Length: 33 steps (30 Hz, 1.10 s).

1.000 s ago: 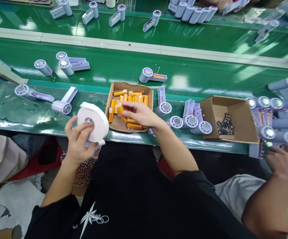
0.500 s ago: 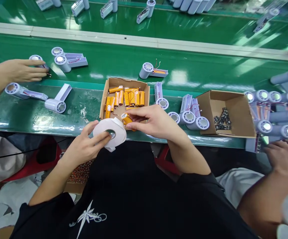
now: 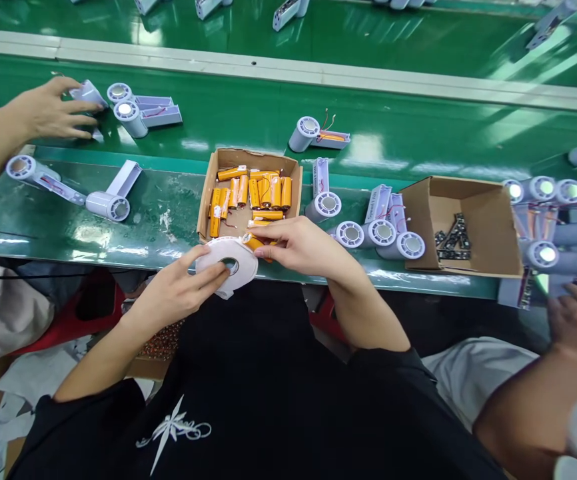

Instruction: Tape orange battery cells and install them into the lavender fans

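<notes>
Left hand (image 3: 186,283) near right hand (image 3: 304,247), both partly curled

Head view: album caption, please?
Left hand holds a white roll; right hand holds an orange cylinder at its edge.

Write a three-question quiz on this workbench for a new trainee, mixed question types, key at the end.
1. Multiple choice: What does the camera wearer's left hand hold?
A) a screwdriver
B) a pair of scissors
C) a white roll

2. True or false: The small dark parts share one box with the loose orange cylinders.

3. Fill in the blank: The wearer's ____ hand pinches a single orange cylinder close to the roll.

Key
1: C.
2: False; the dark parts lie in a separate cardboard box, farther right in the picture.
3: right.
</notes>
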{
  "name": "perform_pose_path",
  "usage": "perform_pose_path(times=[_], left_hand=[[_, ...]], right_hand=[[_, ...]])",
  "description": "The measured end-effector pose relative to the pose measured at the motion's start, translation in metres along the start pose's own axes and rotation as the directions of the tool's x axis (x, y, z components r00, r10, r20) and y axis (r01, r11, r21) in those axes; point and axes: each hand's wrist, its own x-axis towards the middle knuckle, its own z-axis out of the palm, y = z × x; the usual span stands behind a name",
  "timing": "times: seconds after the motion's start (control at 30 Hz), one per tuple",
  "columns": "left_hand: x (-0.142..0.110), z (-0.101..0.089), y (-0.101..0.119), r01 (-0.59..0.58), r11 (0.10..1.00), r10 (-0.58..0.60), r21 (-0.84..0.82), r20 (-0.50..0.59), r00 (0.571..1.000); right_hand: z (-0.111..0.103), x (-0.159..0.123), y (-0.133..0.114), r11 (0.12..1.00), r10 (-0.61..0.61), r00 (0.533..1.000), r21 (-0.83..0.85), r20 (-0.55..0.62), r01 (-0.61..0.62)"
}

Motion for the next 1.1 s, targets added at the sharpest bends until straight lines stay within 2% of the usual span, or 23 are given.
perform_pose_path(times=[0.1, 0.2, 0.3, 0.37, 0.43, 0.5, 0.57, 0.67, 0.77, 0.83, 0.97, 1.03, 1.1], left_hand=[[0.001, 0.002, 0.003, 0.028, 0.999, -0.026, 0.04, -0.06, 0.998], [0.002, 0.005, 0.003, 0.097, 0.994, -0.087, 0.058, -0.158, 0.984], [0.006, 0.006, 0.005, 0.097, 0.99, -0.075, 0.098, -0.205, 0.976], [0.01, 0.005, 0.011, 0.056, 0.993, -0.035, 0.102, -0.199, 0.979], [0.014, 0.002, 0.022, -0.051, 0.998, 0.058, 0.039, -0.195, 0.979], [0.016, 0.0, 0.031, -0.184, 0.981, 0.17, -0.065, -0.177, 0.969], [0.019, 0.001, 0.032, -0.211, 0.969, 0.191, -0.131, -0.152, 0.97], [0.031, 0.008, 0.007, -0.047, 0.992, 0.025, -0.113, -0.185, 0.982], [0.06, 0.019, -0.036, 0.083, 0.99, -0.103, -0.113, -0.185, 0.977], [0.085, 0.028, -0.067, 0.093, 0.988, -0.108, -0.124, -0.125, 0.986], [0.128, 0.049, -0.118, 0.03, 0.991, -0.032, -0.128, -0.015, 0.999], [0.14, 0.057, -0.13, -0.003, 0.992, 0.005, -0.13, 0.016, 1.0], [0.144, 0.059, -0.127, -0.013, 0.989, 0.011, -0.146, -0.011, 1.0]], right_hand=[[0.005, -0.002, 0.009, 0.971, 0.085, 0.99, 0.233, -0.116, -0.057], [0.023, -0.005, 0.015, 0.881, 0.167, 0.923, 0.472, -0.347, 0.018], [0.045, -0.009, 0.017, 0.822, 0.218, 0.847, 0.559, -0.485, 0.108], [0.049, -0.012, 0.018, 0.816, 0.236, 0.835, 0.568, -0.498, 0.109], [0.036, -0.014, 0.023, 0.833, 0.236, 0.808, 0.541, -0.54, 0.117], [0.009, -0.016, 0.031, 0.86, 0.223, 0.746, 0.487, -0.627, 0.153], [-0.019, -0.018, 0.039, 0.879, 0.197, 0.685, 0.435, -0.701, 0.193], [-0.037, -0.018, 0.045, 0.88, 0.177, 0.691, 0.427, -0.701, 0.208], [-0.025, -0.017, 0.045, 0.86, 0.224, 0.707, 0.478, -0.671, 0.181], [-0.015, -0.017, 0.042, 0.833, 0.264, 0.7, 0.523, -0.664, 0.182], [-0.008, -0.025, 0.029, 0.745, 0.365, 0.671, 0.634, -0.645, 0.205], [-0.006, -0.032, 0.022, 0.674, 0.424, 0.701, 0.717, -0.573, 0.179], [-0.003, -0.041, 0.018, 0.61, 0.432, 0.762, 0.779, -0.482, 0.147]])
